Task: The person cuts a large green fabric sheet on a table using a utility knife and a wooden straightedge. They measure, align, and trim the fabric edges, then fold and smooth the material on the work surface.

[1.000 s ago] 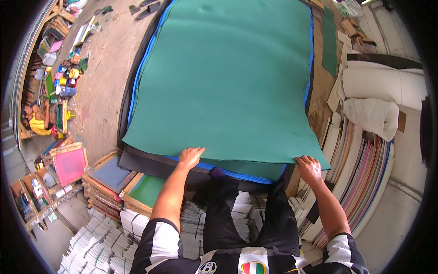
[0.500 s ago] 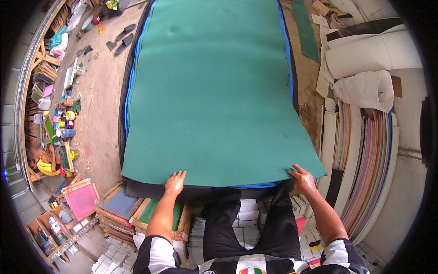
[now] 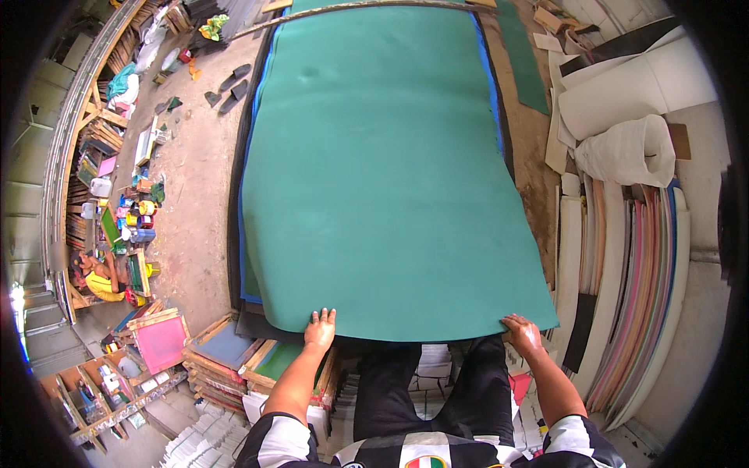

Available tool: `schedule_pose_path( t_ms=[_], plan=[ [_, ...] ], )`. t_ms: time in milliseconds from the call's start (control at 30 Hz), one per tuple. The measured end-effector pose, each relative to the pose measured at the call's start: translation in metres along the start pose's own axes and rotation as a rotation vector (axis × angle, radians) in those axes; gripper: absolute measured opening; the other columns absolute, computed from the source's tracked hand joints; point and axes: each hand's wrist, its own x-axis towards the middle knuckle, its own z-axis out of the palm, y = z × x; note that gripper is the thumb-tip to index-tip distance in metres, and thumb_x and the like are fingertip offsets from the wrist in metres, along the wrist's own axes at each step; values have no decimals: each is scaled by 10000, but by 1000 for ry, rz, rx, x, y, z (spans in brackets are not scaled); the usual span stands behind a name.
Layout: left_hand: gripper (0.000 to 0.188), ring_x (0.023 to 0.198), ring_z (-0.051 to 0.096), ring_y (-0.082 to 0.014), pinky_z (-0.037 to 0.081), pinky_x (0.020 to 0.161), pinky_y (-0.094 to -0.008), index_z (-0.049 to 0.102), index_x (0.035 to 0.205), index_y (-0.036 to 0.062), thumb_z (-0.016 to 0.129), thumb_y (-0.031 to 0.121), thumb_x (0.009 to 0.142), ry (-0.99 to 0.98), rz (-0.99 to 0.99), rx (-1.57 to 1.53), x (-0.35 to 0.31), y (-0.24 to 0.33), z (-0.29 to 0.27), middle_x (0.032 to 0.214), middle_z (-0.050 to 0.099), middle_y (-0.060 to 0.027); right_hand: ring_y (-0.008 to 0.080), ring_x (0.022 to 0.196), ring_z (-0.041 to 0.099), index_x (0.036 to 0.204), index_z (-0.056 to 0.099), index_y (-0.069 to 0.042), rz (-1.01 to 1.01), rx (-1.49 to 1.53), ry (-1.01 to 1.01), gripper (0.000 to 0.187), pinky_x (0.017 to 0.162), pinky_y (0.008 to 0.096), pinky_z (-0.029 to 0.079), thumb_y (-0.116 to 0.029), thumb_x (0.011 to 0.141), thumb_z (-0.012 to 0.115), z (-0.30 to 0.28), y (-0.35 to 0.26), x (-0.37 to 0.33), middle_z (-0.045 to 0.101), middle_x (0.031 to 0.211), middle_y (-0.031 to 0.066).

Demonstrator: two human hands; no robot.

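A large, smooth green foam-like sheet [image 3: 382, 210] lies over the top of a long stack. My left hand [image 3: 320, 330] is at its near edge, left of centre, with the fingers on top and the thumb out of sight. At the near right corner, my right hand [image 3: 523, 333] grips the same edge, fingers over the top. The near part of the sheet sits askew to the right, and its near left corner curves downward. Beneath it a blue sheet [image 3: 251, 299] shows along the left side, with a black layer [image 3: 253, 326] under that.
Framed screens [image 3: 221, 343] are stacked at the near left, beside a wooden compartment rack [image 3: 90, 398]. A person in yellow [image 3: 105, 287] sits far left among paint containers. On the right stand upright coloured sheets [image 3: 636, 288] and white rolls [image 3: 624, 152]. Dark slippers [image 3: 234, 87] lie on the floor.
The green sheet's near edge has come nearer to me and shifted right along with my left hand. Its near left corner now curves down, uncovering the blue sheet's corner. The whole view has shifted slightly.
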Motion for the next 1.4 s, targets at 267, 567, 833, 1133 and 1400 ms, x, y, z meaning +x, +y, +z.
schedule_pose_path(
  t_ms=[267, 567, 833, 1133, 1400],
  plan=[
    [574, 1433, 453, -409, 535, 1016, -512, 361, 1588, 169, 443, 162, 1020, 13, -42, -6, -13, 11, 26, 1615, 413, -121, 324, 1243, 642, 1211, 727, -110, -6, 0, 3, 422, 1068, 444, 508, -15, 808, 645, 39, 20, -25, 714, 1255, 130],
    [627, 1421, 469, -309, 381, 1144, -554, 435, 1554, 254, 561, 153, 948, 144, -57, -95, -21, 50, 27, 1592, 461, -21, 338, 1299, 583, 1266, 663, -85, 14, -136, -20, 481, 1094, 460, 456, 5, 796, 619, 49, 45, -33, 660, 1327, 141],
    [753, 1343, 492, -298, 366, 1146, -535, 510, 1498, 280, 768, 188, 797, 308, 16, -158, -4, 50, -13, 1497, 557, -12, 304, 1216, 591, 1308, 593, -109, -57, -383, 33, 499, 1009, 448, 470, -141, 822, 698, 111, 22, 23, 653, 1223, 99],
    [526, 1241, 568, -261, 359, 1150, -568, 674, 1332, 288, 757, 174, 826, 549, 171, -253, 38, 55, -61, 1372, 661, 31, 311, 1301, 551, 1483, 458, -114, -199, -194, -169, 713, 1039, 473, 473, -325, 867, 747, 129, -136, 114, 587, 1379, 137],
    [577, 1212, 577, -235, 352, 1153, -575, 663, 1354, 303, 788, 160, 809, 534, 275, -279, 42, 39, -73, 1412, 642, 40, 289, 1289, 564, 1545, 384, -127, 28, -220, -227, 847, 1028, 478, 491, -363, 841, 791, 192, -126, 145, 569, 1381, 157]
  ],
)
